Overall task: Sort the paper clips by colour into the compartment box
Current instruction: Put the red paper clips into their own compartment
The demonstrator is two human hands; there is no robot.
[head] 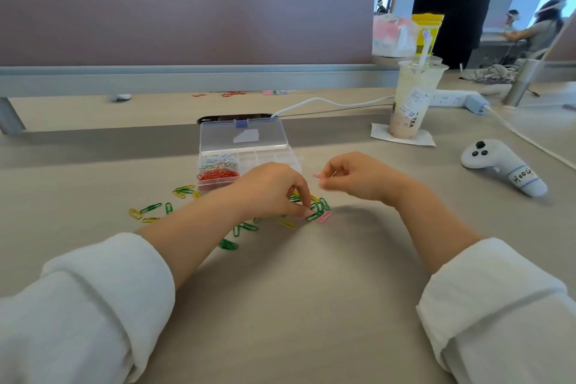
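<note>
In front of the compartment box (270,158) and to its left, yellow and green paper clips (152,208) lie scattered flat on the tabletop (311,274). The box stands open. Its left compartments hold silver clips (218,159) and, nearer, red clips (218,174). Directly in front of the box, the left hand (269,193) reaches down with curled fingers into the pile; I cannot tell if it already pinches one. Just right of its fingertips lies a loose pink clip (324,217). Right of the box, the right hand (358,179) is raised and pinches a held pink clip (316,175) between thumb and forefinger. I judge the clips to be very light, stiff, smooth wire that tangles easily; it seems best to pinch one rounded end.
</note>
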